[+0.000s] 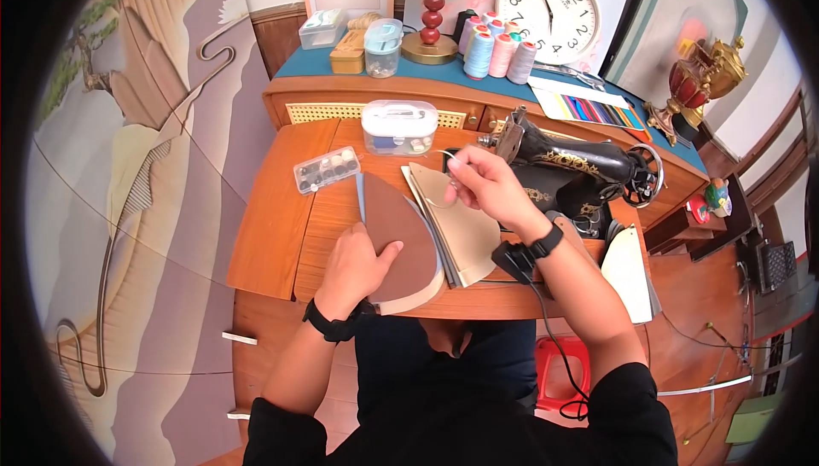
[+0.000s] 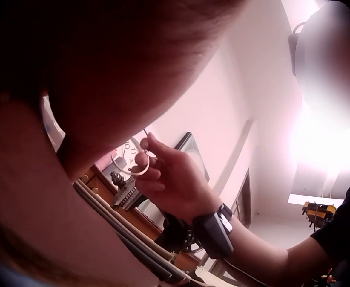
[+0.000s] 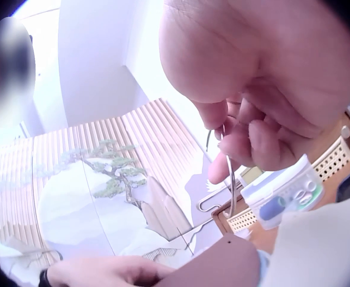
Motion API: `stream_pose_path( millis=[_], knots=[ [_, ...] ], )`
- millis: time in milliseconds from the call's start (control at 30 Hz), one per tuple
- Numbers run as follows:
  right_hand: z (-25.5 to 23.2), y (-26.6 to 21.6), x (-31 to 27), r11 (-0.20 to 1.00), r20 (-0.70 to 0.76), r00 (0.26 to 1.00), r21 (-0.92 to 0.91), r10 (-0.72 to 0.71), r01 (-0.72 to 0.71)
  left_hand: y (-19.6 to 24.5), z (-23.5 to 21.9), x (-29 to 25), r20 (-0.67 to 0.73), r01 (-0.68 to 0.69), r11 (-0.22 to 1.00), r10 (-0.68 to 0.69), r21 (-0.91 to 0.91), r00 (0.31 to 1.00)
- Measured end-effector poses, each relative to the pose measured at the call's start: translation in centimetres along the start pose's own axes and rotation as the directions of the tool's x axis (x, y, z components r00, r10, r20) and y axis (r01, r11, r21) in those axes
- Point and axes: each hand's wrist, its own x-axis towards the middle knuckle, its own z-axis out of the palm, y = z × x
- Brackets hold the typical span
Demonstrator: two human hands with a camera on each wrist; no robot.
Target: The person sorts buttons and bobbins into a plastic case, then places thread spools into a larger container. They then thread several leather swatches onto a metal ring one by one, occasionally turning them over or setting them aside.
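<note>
My left hand (image 1: 348,268) holds the left edge of a brown, round-edged sheet (image 1: 403,235), its thumb lying on top and the other fingers mostly hidden. Blue and cream layers show along the sheet's rim. Raised above the table, my right hand (image 1: 488,183) pinches a thin, pale loop (image 3: 232,179) between thumb and fingertips; it looks shiny and curved in the right wrist view. The left wrist view also shows this right hand (image 2: 178,179) with the loop hanging from it. Beneath it lies a beige sheet (image 1: 465,231) on a stack beside the brown one.
A black sewing machine (image 1: 567,154) stands at the right of the wooden table (image 1: 269,235). Behind the sheets are a lidded clear box (image 1: 399,129) and a case of buttons (image 1: 328,171). Thread spools (image 1: 502,52) stand on the back cabinet. A cable (image 1: 546,312) hangs from my right wrist.
</note>
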Motion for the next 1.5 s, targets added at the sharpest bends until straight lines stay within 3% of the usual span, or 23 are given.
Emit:
stream_pose_path(
  millis=[67, 133, 167, 233, 267, 300, 333, 467, 700, 800, 933, 1000, 1133, 1267, 1333, 1500],
  knots=[
    [1.1, 0.2, 1.6, 0.995, 0.014, 0.999, 0.096, 0.034, -0.035, -0.5, -0.4, 0.4, 0.013, -0.020, 1.000, 0.020, -0.022, 1.000],
    [1.6, 1.1, 3.0, 0.981, 0.017, 1.000, 0.192, 0.015, -0.018, -1.2, -0.9, 0.9, -0.106, -0.148, 0.978, 0.165, 0.149, 0.981],
    [1.8, 1.5, 3.6, 0.972, 0.008, 1.000, 0.233, 0.010, -0.012, -1.3, -1.2, 1.5, -0.106, -0.146, 0.977, 0.164, 0.157, 0.981],
    [1.7, 2.7, 4.4, 0.952, -0.011, 1.000, 0.307, 0.006, -0.002, -1.3, -2.0, 3.6, -0.429, -0.293, 0.934, 0.353, 0.203, 0.831],
    [1.6, 3.3, 4.6, 0.928, -0.035, 0.999, 0.373, 0.007, 0.007, -1.4, -2.6, 4.9, -0.420, -0.296, 0.932, 0.360, 0.210, 0.833],
    [1.5, 3.9, 4.7, 0.924, -0.045, 0.999, 0.383, 0.008, 0.010, -1.5, -3.4, 6.5, -0.259, -0.203, 0.970, 0.232, 0.133, 0.938],
    [1.3, 4.6, 4.8, 0.906, -0.035, 0.999, 0.424, 0.005, 0.011, -1.5, -3.9, 8.1, -0.079, -0.091, 0.993, 0.097, 0.077, 0.992],
    [1.2, 6.0, 4.9, 0.867, -0.029, 0.999, 0.498, 0.023, -0.006, -2.0, -2.8, 13.1, -0.075, -0.096, 0.985, 0.108, 0.142, 0.991],
    [1.5, 7.4, 4.9, 0.811, 0.043, 0.998, 0.581, 0.045, -0.062, -3.0, -3.3, 13.3, 0.071, 0.061, 0.997, -0.057, -0.045, 0.996],
    [1.5, 6.9, 4.9, 0.820, 0.032, 0.998, 0.568, 0.061, -0.068, -4.6, -2.8, 13.6, 0.063, 0.040, 0.987, -0.031, -0.156, 0.998],
    [1.9, 5.9, 5.4, 0.792, 0.040, 0.999, 0.609, 0.015, -0.036, -5.0, -3.3, 13.6, 0.078, 0.082, 0.990, -0.074, -0.112, 0.994],
    [2.6, 5.5, 6.1, 0.788, 0.040, 0.999, 0.615, 0.015, -0.037, -5.0, -3.5, 13.4, 0.164, 0.126, 0.966, -0.090, -0.225, 0.982],
    [3.8, 6.2, 7.4, 0.822, 0.060, 0.998, 0.568, 0.006, -0.039, -3.6, -4.2, 12.6, 0.174, 0.090, 0.961, -0.045, -0.262, 0.984],
    [3.7, 7.5, 7.4, 0.758, 0.055, 0.998, 0.649, 0.034, -0.062, -3.2, -4.6, 12.3, 0.274, 0.112, 0.928, -0.011, -0.354, 0.962],
    [4.0, 7.6, 7.3, 0.801, 0.071, 0.997, 0.597, 0.008, -0.049, -2.9, -4.6, 12.1, 0.297, 0.128, 0.907, -0.003, -0.401, 0.955],
    [4.2, 7.6, 7.4, 0.824, 0.043, 0.998, 0.566, -0.052, 0.019, -3.4, -4.8, 12.1, 0.267, 0.002, 0.906, 0.123, -0.423, 0.956]
  ],
)
